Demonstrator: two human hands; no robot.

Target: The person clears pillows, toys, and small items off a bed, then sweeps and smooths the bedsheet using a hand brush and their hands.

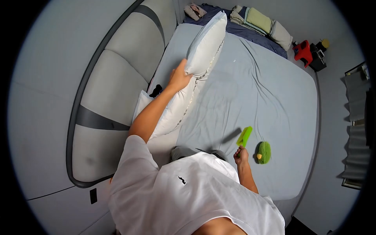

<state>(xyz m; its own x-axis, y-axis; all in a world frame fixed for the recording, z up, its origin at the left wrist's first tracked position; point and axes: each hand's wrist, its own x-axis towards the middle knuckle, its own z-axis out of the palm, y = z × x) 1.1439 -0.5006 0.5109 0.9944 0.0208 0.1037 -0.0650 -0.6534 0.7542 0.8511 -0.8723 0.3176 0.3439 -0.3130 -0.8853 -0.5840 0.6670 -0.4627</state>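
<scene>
My left hand [180,77] grips the long edge of a white pillow [207,47], which stands tilted up near the headboard. Its lower part runs down beside my left forearm. In my right hand [241,155] is the handle of a bright green brush [244,136], held over the light blue sheet [231,94]. Just right of that hand lies a green plush toy [264,152] with a small yellow-orange part. Wrinkles run across the sheet beyond the brush.
The grey padded headboard [113,78] rises on the left. Folded bedding [258,20] lies along the bed's far edge. A red stool [303,53] and a black box [318,58] stand past the far right corner. A small black item [156,91] is by the headboard.
</scene>
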